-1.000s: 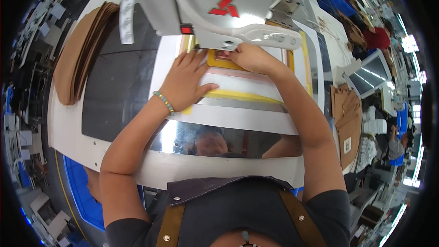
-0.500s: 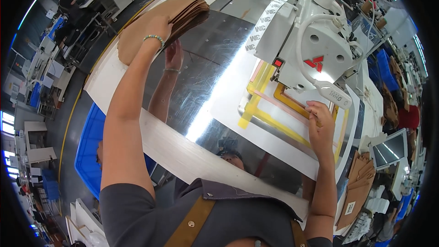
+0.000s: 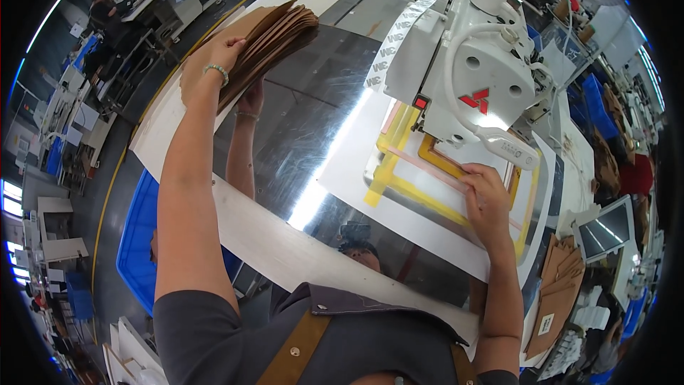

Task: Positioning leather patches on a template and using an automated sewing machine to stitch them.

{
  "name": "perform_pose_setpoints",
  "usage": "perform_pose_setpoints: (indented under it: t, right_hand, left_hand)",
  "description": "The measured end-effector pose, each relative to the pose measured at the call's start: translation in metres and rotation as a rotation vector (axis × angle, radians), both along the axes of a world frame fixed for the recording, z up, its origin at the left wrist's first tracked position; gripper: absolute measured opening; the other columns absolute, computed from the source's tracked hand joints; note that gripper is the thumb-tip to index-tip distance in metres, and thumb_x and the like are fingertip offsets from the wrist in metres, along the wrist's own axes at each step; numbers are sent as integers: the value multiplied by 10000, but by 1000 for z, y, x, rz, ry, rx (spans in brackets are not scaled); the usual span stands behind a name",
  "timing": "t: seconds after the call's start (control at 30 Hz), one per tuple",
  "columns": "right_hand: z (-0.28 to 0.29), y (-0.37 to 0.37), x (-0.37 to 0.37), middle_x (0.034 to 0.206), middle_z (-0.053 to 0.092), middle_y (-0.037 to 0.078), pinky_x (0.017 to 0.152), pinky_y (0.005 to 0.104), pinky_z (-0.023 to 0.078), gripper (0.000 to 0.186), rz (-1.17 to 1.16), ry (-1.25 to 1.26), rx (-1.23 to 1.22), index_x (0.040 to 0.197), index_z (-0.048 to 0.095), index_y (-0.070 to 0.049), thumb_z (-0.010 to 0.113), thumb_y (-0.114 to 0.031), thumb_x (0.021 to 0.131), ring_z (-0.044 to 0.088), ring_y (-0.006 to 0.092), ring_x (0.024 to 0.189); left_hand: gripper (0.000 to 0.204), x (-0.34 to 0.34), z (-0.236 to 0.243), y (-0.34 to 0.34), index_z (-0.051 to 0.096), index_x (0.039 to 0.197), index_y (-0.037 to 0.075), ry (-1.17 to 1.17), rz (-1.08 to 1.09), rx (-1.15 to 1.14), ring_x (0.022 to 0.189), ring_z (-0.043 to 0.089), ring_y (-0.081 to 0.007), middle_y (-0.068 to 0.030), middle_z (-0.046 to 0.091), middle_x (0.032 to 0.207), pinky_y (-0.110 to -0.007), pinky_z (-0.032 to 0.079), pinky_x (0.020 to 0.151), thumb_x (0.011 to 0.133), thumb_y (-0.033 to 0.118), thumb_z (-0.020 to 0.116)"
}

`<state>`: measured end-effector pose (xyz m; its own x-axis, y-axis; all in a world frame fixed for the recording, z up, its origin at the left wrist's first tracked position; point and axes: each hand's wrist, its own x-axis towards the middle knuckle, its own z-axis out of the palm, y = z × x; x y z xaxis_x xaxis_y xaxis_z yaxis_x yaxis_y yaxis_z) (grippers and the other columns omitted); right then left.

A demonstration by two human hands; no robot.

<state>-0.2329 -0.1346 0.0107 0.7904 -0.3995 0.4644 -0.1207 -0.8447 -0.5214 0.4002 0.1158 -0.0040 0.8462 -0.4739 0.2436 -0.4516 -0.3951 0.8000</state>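
At the far left, my left hand [image 3: 222, 58] is closed on the edge of a brown sheet in a thick stack of brown material pieces [image 3: 274, 32]. The pieces fan apart at their right side and lie on the pale table edge. My right hand [image 3: 489, 203] has its fingers curled together at the near edge of a yellow-brown frame [image 3: 443, 159] under the white machine head [image 3: 476, 75]. Around that frame lies a clear template with yellow tape [image 3: 388, 170] and pink strips, on a white sheet [image 3: 342, 171]. My right fingertips partly cover the frame's edge.
A shiny metal work surface [image 3: 299, 114] between my hands mirrors my left arm. A blue bin [image 3: 139, 242] stands below the table at left. Brown pieces [image 3: 556, 292] and a screen [image 3: 604, 232] are at right. A person [image 3: 107, 14] sits far off, upper left.
My left hand has moved left and slightly down, and the brown stack fans wider. My right hand has shifted slightly left and down along the frame's edge.
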Motion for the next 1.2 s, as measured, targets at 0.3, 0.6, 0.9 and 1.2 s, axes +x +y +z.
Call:
perform_pose_setpoints:
  t: [0.3, 0.6, 0.9, 1.2]
  right_hand:
    - [-5, 6, 5, 1161, 725, 138, 909, 434, 553, 213, 105, 22, -100, 1028, 706, -15, 678, 68, 834, 685, 354, 1072]
    - [-12, 46, 81, 1136, 727, 77, 851, 388, 543, 231, 308, 67, -472, 1062, 741, -44, 777, -102, 842, 687, 263, 1056]
    - [-36, 51, 115, 954, 667, 48, 778, 323, 522, 119, 286, 89, -716, 902, 683, -70, 735, -93, 797, 659, 205, 981]
    - [-21, 33, 77, 899, 613, 34, 807, 331, 517, 112, 220, 101, -703, 888, 668, -85, 702, -138, 796, 635, 200, 939]
  left_hand:
    - [118, -222, 1, 14, 780, 1014, 45, -832, -593, 253, 866, 689, -303, -98, 673, 933, -417, 573, 751, 903, 54, 740]
    - [267, -315, -2, 43, 762, 1066, 50, -865, -717, 229, 849, 665, -243, -56, 664, 931, -370, 572, 728, 802, 11, 786]
    - [301, -273, -20, 126, 739, 1117, 16, -973, -496, 369, 914, 697, -299, -96, 718, 1039, -409, 575, 790, 821, -29, 712]
    - [302, -234, -23, 86, 713, 1135, -27, -963, -481, 436, 945, 692, -310, -116, 703, 1070, -408, 588, 799, 834, -28, 687]
